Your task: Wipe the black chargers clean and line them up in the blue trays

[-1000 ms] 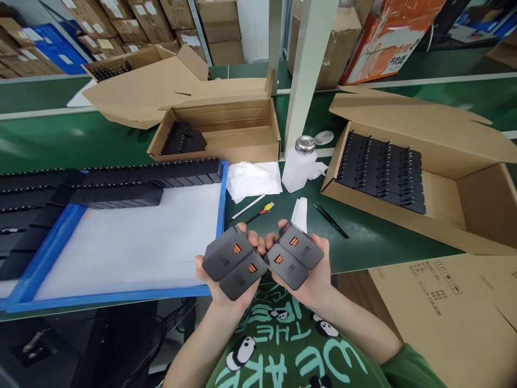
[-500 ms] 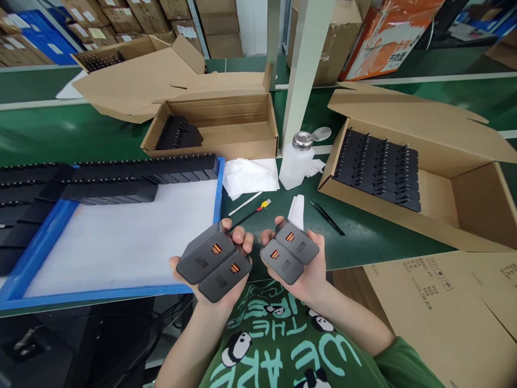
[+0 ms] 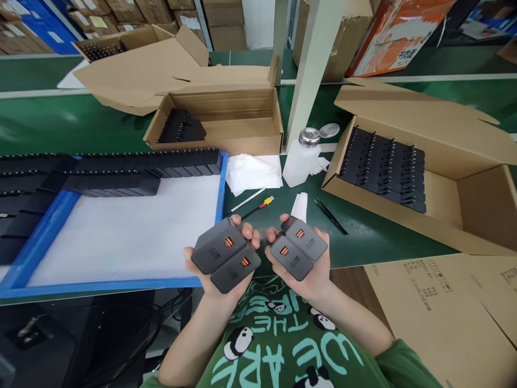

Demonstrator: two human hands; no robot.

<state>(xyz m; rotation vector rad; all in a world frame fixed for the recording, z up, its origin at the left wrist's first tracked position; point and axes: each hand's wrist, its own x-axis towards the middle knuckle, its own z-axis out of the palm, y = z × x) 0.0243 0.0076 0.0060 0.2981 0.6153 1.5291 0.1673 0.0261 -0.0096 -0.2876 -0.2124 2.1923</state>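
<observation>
Progress, judged from the layout: blue-edged tray (image 3: 121, 283) at near left carries two rows of dark chargers (image 3: 133, 172) along its far side, the white sheet nearer largely unfilled. Carton (image 3: 480, 210) at right remains roughly half stocked. Left hand (image 3: 220, 269) is closed around two chargers (image 3: 226, 258), right hand (image 3: 307, 269) around another pair (image 3: 298, 249), ports up, above the near bench (image 3: 363, 237) edge. Against the earlier frame, both hands sit slightly further right and closer together.

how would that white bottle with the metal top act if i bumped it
The white bottle stands upright, taller than wide, with a metal top, so it would probably tip rather than slide. Its lid is flipped open, so any contents might spill.
</observation>
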